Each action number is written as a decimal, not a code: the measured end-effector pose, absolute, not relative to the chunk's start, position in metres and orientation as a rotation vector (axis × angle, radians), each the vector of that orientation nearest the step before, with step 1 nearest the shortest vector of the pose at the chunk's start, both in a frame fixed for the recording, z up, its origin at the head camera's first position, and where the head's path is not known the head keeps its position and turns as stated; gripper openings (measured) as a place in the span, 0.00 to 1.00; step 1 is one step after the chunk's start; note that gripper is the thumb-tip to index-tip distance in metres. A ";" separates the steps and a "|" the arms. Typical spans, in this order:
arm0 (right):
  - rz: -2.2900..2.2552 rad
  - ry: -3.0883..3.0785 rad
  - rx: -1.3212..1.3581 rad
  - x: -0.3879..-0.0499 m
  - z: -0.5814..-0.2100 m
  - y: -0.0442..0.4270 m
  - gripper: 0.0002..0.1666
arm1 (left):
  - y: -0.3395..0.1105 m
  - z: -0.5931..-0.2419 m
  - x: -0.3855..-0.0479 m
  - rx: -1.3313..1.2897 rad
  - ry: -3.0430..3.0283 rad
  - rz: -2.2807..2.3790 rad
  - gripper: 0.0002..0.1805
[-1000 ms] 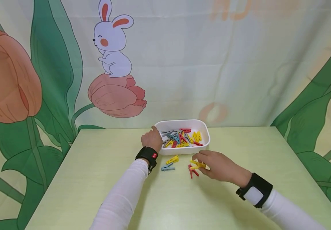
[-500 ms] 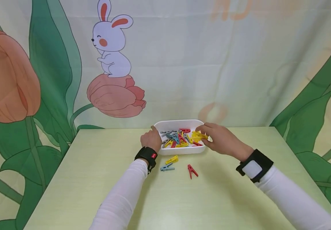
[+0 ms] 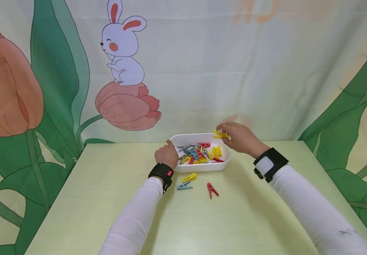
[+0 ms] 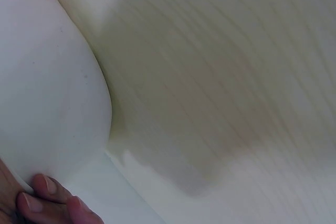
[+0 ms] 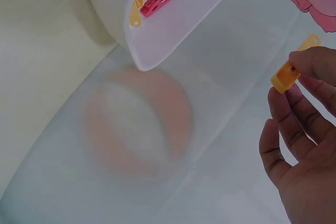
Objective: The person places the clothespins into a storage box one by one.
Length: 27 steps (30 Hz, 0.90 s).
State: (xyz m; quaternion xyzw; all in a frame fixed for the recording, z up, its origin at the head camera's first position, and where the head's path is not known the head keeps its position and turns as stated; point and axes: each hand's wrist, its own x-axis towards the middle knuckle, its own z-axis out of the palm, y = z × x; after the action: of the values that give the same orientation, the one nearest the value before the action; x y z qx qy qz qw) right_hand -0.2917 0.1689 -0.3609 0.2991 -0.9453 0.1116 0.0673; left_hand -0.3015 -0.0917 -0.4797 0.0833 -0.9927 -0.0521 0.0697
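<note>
In the head view my right hand [image 3: 239, 138] is raised over the back right corner of a white plastic tub [image 3: 202, 167]. It pinches a yellow clothespin [image 5: 291, 72] between thumb and fingers, above the rim and apart from the tub. At the tub's left end, my left hand [image 3: 166, 156] grips the wall; in the left wrist view its curled fingertips [image 4: 47, 184] lie against the white plastic. Red, yellow and grey-blue clothespins [image 3: 199, 154] lie jumbled inside. In front of the tub lie a yellow clothespin [image 3: 189, 177], a grey-blue clothespin [image 3: 184, 186] and a red clothespin [image 3: 212, 190].
The pale wood-grain table [image 3: 107, 198] ends at the back against a hanging cloth [image 3: 186, 71] printed with a rabbit and tulips. The tub stands close to that back edge.
My right hand has carried the yellow clothespin from beside the red one on the table, back and up, over the tub to its rear corner. My left hand stays on the tub.
</note>
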 end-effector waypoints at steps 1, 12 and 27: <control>0.345 -2.860 0.899 -0.294 -0.362 0.166 0.21 | -0.092 -0.480 -0.302 0.250 -2.989 -0.158 0.30; 0.397 -2.913 0.883 -0.314 -0.373 0.137 0.20 | -0.094 -0.482 -0.302 0.246 -2.987 -0.151 0.30; 0.525 -3.031 0.773 -0.336 -0.411 0.120 0.21 | -0.095 -0.482 -0.306 0.274 -2.996 -0.146 0.31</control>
State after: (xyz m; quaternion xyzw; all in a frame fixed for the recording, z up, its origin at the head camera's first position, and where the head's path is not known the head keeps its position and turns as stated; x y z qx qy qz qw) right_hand -0.3365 0.1205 -0.4109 0.2437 -0.9555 0.1655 -0.0148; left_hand -0.3056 -0.0946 -0.4816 0.0907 -0.9926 -0.0484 0.0648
